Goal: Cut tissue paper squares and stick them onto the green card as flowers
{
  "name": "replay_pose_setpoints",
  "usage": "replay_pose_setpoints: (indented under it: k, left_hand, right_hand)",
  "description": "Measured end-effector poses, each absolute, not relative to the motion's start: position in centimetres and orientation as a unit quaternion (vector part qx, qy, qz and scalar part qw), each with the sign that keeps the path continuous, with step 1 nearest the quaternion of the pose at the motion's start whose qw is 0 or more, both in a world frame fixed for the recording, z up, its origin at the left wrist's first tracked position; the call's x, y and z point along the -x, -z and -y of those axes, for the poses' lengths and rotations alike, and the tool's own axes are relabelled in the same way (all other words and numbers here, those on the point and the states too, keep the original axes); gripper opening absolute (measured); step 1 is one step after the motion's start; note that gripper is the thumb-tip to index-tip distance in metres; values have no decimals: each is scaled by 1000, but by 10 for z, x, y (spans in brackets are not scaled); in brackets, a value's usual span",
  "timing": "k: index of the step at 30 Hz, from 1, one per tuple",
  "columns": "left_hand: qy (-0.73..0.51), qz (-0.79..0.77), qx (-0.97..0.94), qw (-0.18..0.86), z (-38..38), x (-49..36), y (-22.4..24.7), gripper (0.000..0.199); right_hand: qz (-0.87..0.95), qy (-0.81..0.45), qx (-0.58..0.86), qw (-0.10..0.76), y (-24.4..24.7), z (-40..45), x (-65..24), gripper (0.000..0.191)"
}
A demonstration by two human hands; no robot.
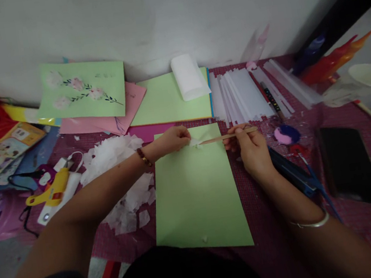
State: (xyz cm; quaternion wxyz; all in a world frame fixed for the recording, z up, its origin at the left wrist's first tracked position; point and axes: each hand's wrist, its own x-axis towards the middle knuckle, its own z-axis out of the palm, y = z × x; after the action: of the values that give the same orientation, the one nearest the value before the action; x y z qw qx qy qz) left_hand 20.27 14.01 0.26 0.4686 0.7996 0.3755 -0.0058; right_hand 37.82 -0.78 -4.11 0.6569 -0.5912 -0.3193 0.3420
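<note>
Dark clothing [177, 273] edges the bottom; mid-frame over the sheet [196, 192], the left hand [176, 139] pinches a scrap [195, 142], the right hand [251, 148] grips a stick [218, 138] — light pressure should keep the scrap untorn.

Backed on the far side by a plain, pale grey wall [141, 21]; crossed at the far right by a dark, slanting bar [336, 12]; spread below with maroon woven cloth [254, 198]; set over a grey floor [3, 263] at near left; lit dimly, with soft shadows.
</note>
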Motion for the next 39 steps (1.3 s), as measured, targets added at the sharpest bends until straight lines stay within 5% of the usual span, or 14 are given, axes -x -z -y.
replay_pose_setpoints:
  k: [7, 13, 20, 23, 27, 33, 39]
  left_hand:
    - [-55, -438, -776, 451, -153, -153, -61, 3]
    - [42, -424, -827, 368, -134, -76, -82, 7]
    - [59, -390, -917, 55, -48, -50, -52, 27]
    - [46, -421, -906, 12, -25, -55, -27, 25]
    - [-77, -481, -865, 122, -34, -52, -17, 9]
    - [-175, -572, -629, 496, -65, -40, -54, 20]
    - [-175, -503, -585, 612, -84, -77, -70, 23]
  right_hand:
    - [280, -339, 580, 685, 39, 15, -381, 17]
    - [244, -345, 589, 689, 32, 19, -375, 18]
    - [231, -336, 597, 691, 32, 23, -373, 19]
    - [228, -332, 601, 691, 32, 23, -372, 20]
    - [229, -337, 596, 692, 33, 23, -372, 18]
    - [217, -342, 589, 699, 32, 21, -374, 24]
    - [236, -346, 562, 713, 40, 23, -377, 25]
